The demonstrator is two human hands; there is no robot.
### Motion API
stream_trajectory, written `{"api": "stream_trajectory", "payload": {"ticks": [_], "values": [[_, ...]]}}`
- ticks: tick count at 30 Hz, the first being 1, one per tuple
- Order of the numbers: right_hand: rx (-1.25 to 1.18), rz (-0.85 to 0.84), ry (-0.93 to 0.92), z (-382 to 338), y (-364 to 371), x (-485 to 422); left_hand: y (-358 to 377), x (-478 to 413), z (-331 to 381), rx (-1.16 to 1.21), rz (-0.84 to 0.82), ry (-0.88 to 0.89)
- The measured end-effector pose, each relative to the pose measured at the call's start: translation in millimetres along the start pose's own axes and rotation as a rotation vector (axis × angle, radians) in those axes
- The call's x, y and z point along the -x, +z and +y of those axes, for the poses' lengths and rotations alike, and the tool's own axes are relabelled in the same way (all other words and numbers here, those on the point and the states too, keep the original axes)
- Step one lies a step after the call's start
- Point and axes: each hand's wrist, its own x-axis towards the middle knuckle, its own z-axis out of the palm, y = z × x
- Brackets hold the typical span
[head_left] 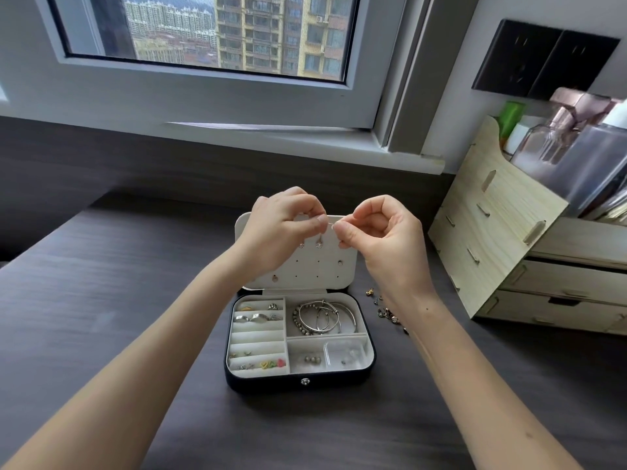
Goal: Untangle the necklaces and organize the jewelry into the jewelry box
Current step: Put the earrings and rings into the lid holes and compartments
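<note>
Over desk [135, 300], tiny piece [330, 226] pinched between left hand [281, 228], right hand [383, 239].

Sitting in a home, high up in a flat: facing a window [203, 79] onto apartment towers [258, 32], working at a dark desk [101, 300], keeping cosmetic bottles [549, 144] in a plywood drawer organiser [502, 232].
</note>
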Motion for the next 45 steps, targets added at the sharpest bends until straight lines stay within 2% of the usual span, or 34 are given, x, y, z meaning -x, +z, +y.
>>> {"api": "stream_trajectory", "payload": {"ticks": [4, 10, 12, 14, 16, 20, 23, 39, 43, 45], "values": [[0.083, 0.018, -0.136, 2.1, -0.3, 1.6, -0.2, 1.4, 5.7, 0.044, -0.01, -0.056], [0.5, 0.013, -0.72, 13.7, 2.2, 3.0, -3.9, 0.1, 10.5, 0.176, -0.054, -0.206], [0.536, 0.007, -0.832, 14.4, 1.6, 3.3, -6.0, -0.1, 12.5, 0.209, -0.059, -0.241], [0.546, 0.015, -0.865, 14.7, -0.3, 4.1, -8.1, 0.2, 14.0, 0.244, -0.06, -0.272], [0.549, 0.051, -0.788, 16.5, -3.6, 5.9, -9.5, 0.5, 14.7, 0.25, -0.073, -0.276], [0.542, 0.115, -0.462, 27.1, -11.7, 13.7, -8.8, 0.4, 10.9, 0.265, -0.065, -0.251], [0.551, 0.116, -0.337, 36.9, -12.0, 17.8, -6.5, 0.7, 11.7, 0.241, -0.021, -0.243], [0.563, 0.136, -0.273, 43.1, -0.8, 10.8, -3.7, 1.3, 13.3, 0.186, 0.029, -0.228], [0.522, 0.152, -0.139, 40.8, -6.3, 5.7, -5.2, 2.4, 15.3, 0.18, 0.016, -0.255], [0.465, 0.099, -0.075, 40.0, -12.6, 2.4, -6.9, 3.5, 16.2, 0.167, 0.003, -0.284]]}}
